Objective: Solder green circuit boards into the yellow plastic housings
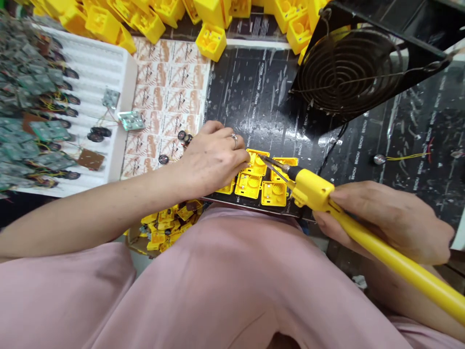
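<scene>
My right hand (392,218) is wrapped round the yellow handle of a soldering iron (314,189). Its dark metal tip points left, with a thin guide running beside it, and reaches into a small yellow plastic case (256,164). At that case's left side my left hand (218,157), wearing a ring, is closed with its fingertips on the edge; the hand hides part of what it grips. Several similar open cases lie close by, among them one with a round speaker grille (274,194) and another (249,185) next to it. Small black round parts (184,137) lie behind my left wrist.
A black fan (341,72) with a wire guard stands at the back right. Yellow housings (210,41) are heaped along the back. On the left, a white foam tray (123,72) bears wired circuit boards (47,128). A box of yellow parts (170,225) sits below the table edge.
</scene>
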Available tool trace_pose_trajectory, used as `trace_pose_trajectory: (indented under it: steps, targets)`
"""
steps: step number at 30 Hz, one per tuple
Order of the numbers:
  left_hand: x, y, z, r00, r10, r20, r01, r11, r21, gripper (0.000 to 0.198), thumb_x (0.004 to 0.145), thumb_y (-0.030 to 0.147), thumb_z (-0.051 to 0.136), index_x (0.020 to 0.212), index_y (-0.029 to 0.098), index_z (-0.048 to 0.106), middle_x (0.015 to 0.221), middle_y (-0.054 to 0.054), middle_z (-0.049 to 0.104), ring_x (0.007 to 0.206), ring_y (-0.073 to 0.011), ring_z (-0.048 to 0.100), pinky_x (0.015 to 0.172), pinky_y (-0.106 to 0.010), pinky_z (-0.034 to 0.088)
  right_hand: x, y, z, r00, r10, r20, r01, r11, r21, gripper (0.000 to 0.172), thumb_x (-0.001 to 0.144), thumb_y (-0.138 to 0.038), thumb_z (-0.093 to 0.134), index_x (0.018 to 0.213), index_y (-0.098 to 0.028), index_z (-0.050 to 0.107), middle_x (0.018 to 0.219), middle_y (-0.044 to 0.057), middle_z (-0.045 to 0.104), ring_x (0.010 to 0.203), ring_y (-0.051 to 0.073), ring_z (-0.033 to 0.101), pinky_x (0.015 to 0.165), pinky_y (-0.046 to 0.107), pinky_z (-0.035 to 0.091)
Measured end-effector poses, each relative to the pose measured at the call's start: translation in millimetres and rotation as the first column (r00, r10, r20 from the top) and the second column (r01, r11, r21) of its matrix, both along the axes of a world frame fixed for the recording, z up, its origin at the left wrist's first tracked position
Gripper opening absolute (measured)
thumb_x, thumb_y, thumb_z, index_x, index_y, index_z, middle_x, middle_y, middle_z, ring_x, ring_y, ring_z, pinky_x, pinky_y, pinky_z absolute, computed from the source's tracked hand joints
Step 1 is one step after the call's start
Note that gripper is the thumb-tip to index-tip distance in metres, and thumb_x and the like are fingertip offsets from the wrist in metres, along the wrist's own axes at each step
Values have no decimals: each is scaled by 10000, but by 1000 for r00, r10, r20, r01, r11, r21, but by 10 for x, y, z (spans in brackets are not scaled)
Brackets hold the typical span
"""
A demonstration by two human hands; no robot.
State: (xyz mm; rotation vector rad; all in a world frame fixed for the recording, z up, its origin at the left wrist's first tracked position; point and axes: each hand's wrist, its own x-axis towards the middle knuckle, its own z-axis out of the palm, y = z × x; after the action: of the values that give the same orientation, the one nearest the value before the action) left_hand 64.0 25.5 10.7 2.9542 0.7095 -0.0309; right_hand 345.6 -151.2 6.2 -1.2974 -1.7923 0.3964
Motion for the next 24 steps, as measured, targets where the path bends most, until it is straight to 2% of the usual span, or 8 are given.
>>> trace_pose_trajectory:
  steps: [4, 6, 9, 11, 15, 18, 21, 24]
  targets:
    - [-116, 24, -96, 982, 50, 181, -33, 995, -99, 313, 1130, 326, 546, 1128, 298, 858, 1117, -64, 823, 1135, -280, 717, 1084, -477, 517, -87, 17, -23, 998, -63, 22, 61, 992, 110, 587, 927, -263, 929, 1474, -332, 729, 1088, 31, 867, 808, 210, 836, 665, 290, 705]
    - [-104, 45, -141, 973, 85, 217, -51, 986, -159, 319, 1121, 321, 547, 1167, 282, 860, 1071, -64, 824, 1102, -272, 729, 1092, -480, 528, -133, 33, -32, 992, -123, -7, 123, 985, 122, 576, 896, -220, 948, 1428, -316, 750, 1075, 34, 868, 809, 219, 835, 646, 309, 707]
    - [-33, 74, -166, 964, 149, 221, -97, 968, -232, 281, 1089, 321, 572, 1163, 252, 834, 931, -21, 809, 944, -224, 732, 1142, -483, 523, -175, 58, -43, 998, -39, -53, 47, 986, 162, 362, 880, -168, 937, 1187, -304, 804, 883, -12, 826, 704, 206, 798, 565, 314, 690]
    - [3, 74, -155, 963, 170, 208, -129, 972, -196, 247, 1076, 331, 585, 1098, 252, 818, 872, -1, 794, 888, -211, 721, 1169, -496, 511, -197, 49, -37, 997, -48, -67, 60, 982, 177, 324, 854, -150, 950, 1094, -306, 798, 843, -21, 806, 673, 205, 781, 540, 320, 680]
    - [-4, -1, -108, 978, 98, 186, -100, 995, 5, 322, 1120, 273, 511, 1015, 250, 814, 962, -25, 825, 1017, -242, 737, 1201, -548, 485, -269, -51, 0, 968, -236, -84, 242, 968, 70, 431, 891, -224, 954, 1273, -337, 791, 969, 11, 845, 802, 242, 825, 687, 380, 725]
    - [-32, -59, -102, 975, 55, 215, -61, 998, 25, 340, 1136, 267, 500, 1047, 254, 827, 1030, -30, 840, 1041, -249, 747, 1181, -555, 496, -301, -122, 1, 955, -295, -16, 295, 955, 10, 558, 953, -273, 907, 1463, -404, 723, 1139, 26, 861, 849, 269, 836, 717, 425, 720]
    - [-37, -74, -145, 955, 114, 274, -117, 993, -3, 342, 1131, 325, 511, 1021, 262, 829, 943, -25, 828, 924, -241, 747, 1126, -549, 521, -272, -125, -34, 955, -297, -2, 297, 955, 23, 628, 970, -251, 880, 1534, -441, 679, 1176, 18, 860, 849, 279, 836, 712, 433, 710]
    - [-7, -77, -199, 944, 220, 247, -225, 974, -8, 321, 1100, 328, 519, 980, 267, 810, 868, -27, 800, 911, -261, 745, 1114, -574, 516, -214, -75, -80, 980, -197, 0, 196, 977, 85, 668, 925, -236, 924, 1530, -396, 690, 1124, 18, 864, 832, 256, 835, 675, 387, 708]
